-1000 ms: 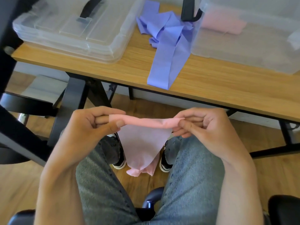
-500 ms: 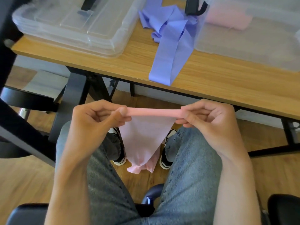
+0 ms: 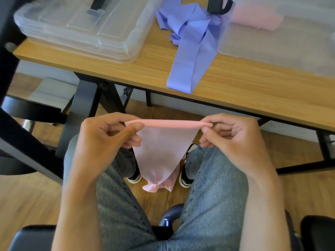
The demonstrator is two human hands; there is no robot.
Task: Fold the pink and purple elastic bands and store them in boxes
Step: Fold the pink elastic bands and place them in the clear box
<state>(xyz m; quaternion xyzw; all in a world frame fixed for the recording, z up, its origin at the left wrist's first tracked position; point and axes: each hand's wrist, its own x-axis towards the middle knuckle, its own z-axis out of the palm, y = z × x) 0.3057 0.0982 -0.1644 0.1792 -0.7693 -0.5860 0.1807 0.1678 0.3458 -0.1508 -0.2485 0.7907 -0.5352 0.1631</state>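
- Above the lap of a seated person, the pink band (image 3: 163, 153) is stretched level between both hands and hangs down in a triangle, its bunched tail reaching the wood floor (image 3: 21, 200) between the shoes.
- The left hand (image 3: 107, 140) pinches the band's left corner — thumb pressed over the folded edge, other fingers curled beneath.
- The right hand (image 3: 233, 140) pinches the right corner the same way, thumb and forefinger closed on the fold.
- On the wooden table (image 3: 253, 91) beyond the hands lies the purple band (image 3: 188, 57), crumpled at the far end, its loose strip running toward the near edge.
- A clear box (image 3: 282, 42) at the right holds a folded pink piece (image 3: 253, 19), blurred through the plastic.
- At the left sits a stack of clear lids (image 3: 81, 31) — well apart from the purple band's strip.
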